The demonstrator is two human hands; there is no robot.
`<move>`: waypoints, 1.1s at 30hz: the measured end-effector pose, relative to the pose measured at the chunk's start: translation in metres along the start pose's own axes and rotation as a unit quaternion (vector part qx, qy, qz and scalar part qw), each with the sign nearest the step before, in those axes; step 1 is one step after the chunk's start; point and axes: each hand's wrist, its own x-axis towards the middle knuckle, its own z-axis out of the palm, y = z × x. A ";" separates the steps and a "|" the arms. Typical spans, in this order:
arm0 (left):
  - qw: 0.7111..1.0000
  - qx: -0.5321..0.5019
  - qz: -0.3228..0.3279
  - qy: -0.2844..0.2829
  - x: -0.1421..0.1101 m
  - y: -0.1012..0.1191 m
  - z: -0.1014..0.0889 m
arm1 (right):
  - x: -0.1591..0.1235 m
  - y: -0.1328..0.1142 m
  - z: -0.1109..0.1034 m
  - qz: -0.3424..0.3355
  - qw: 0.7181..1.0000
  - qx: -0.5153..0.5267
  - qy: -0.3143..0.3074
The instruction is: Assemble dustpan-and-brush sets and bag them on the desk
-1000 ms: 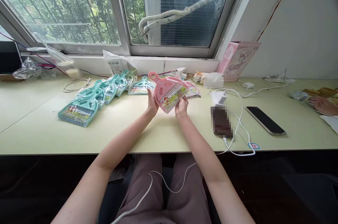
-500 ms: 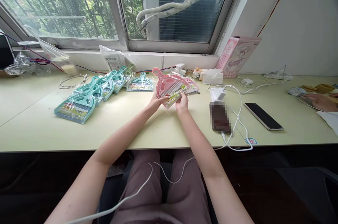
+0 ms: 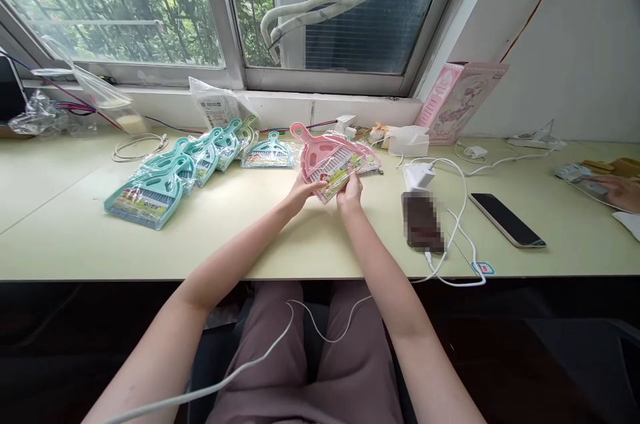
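Between my two hands, tilted above the table, is a pink dustpan and brush set (image 3: 327, 161) in clear wrap with a printed label. My left hand (image 3: 301, 192) grips its lower left edge, thumb lying over the front. On the lower right edge, my right hand (image 3: 351, 192) is closed with its fingers partly behind the set. Another pink wrapped set (image 3: 371, 161) lies behind, mostly covered. To the left, several turquoise wrapped dustpan sets (image 3: 145, 201) overlap in a slanting row, and a single turquoise set (image 3: 270, 152) lies near the wall.
On the right are a charging phone (image 3: 423, 224) with white cables, a black phone (image 3: 507, 221) and a pink box (image 3: 463, 104). Another person's hand (image 3: 617, 191) shows at the far right. A coiled cable (image 3: 140, 149) and a plastic bag (image 3: 215, 104) lie back left.
My left hand has shifted along the pink set's lower edge, bringing its thumb over the front. The set stays held in both hands while the camera view moves slightly.
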 end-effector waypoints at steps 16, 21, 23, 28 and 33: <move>0.999 -0.036 -0.010 0.022 0.006 -0.004 -0.007 | -0.004 -0.002 0.002 0.019 1.000 0.004 0.000; 0.999 -0.031 -0.016 0.015 0.005 -0.004 -0.008 | -0.002 -0.001 0.001 0.026 1.000 0.004 -0.003; 0.999 -0.027 -0.016 0.012 0.005 -0.005 -0.009 | -0.001 0.000 0.000 0.027 1.000 0.003 0.002; 1.000 -0.023 -0.013 0.012 0.006 -0.007 -0.011 | 0.002 0.002 -0.001 0.018 1.000 -0.009 -0.016; 1.000 -0.013 -0.019 0.008 0.007 -0.008 -0.011 | 0.003 0.002 -0.001 0.033 0.999 0.009 -0.008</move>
